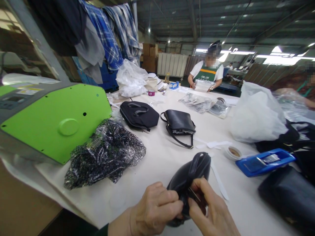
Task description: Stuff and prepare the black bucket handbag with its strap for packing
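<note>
A small black leather bag (190, 172) is held crumpled at the near edge of the white table (157, 154). My left hand (154, 209) grips its lower left side with the fingers curled in. My right hand (210, 209) pinches the bag's edge, thumb and forefinger at a thin metal piece. Two more black bags lie further back: a flat one (139, 114) and one with a strap (179, 124).
A green machine (54, 121) stands at the left, with a black-and-white bundle in clear plastic (105, 154) beside it. A blue tape dispenser (264, 162), a tape roll (232, 153) and white plastic bags (256, 114) lie at the right. Another person (208, 73) works at the far end.
</note>
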### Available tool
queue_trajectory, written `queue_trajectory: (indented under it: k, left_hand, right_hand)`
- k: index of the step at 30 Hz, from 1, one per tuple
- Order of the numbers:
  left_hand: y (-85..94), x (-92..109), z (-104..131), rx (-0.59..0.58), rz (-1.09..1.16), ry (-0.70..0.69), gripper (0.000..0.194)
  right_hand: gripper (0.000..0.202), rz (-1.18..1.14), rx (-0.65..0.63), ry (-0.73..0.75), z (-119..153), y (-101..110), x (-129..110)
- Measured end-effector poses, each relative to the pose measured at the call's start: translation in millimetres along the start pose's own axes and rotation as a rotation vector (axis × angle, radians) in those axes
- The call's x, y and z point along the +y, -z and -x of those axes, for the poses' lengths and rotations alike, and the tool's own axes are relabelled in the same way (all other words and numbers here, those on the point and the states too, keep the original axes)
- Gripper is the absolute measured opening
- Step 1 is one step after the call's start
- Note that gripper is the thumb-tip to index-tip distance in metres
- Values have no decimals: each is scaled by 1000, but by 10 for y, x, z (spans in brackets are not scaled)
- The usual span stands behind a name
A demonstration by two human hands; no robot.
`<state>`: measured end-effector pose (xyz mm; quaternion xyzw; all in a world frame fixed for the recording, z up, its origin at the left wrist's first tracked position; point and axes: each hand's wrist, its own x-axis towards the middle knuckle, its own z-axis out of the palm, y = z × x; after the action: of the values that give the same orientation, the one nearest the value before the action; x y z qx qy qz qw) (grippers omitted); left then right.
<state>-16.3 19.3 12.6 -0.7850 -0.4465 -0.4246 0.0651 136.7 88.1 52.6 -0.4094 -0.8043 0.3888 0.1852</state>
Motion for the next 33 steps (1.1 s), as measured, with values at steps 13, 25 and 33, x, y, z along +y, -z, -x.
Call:
queue_trajectory:
  k: [13, 25, 33]
  left_hand:
    - [13, 153, -85, -127, -384, -39, 31]
    - [-374, 295, 184, 215, -500, 195, 7]
    - [-411, 340, 143, 307, -332, 253, 14]
  right_hand:
    - [26, -235, -89, -124, -8, 109, 47]
    - [24, -27, -348, 27, -223, 481, 17]
    - [18, 25, -371, 142, -122, 373, -165]
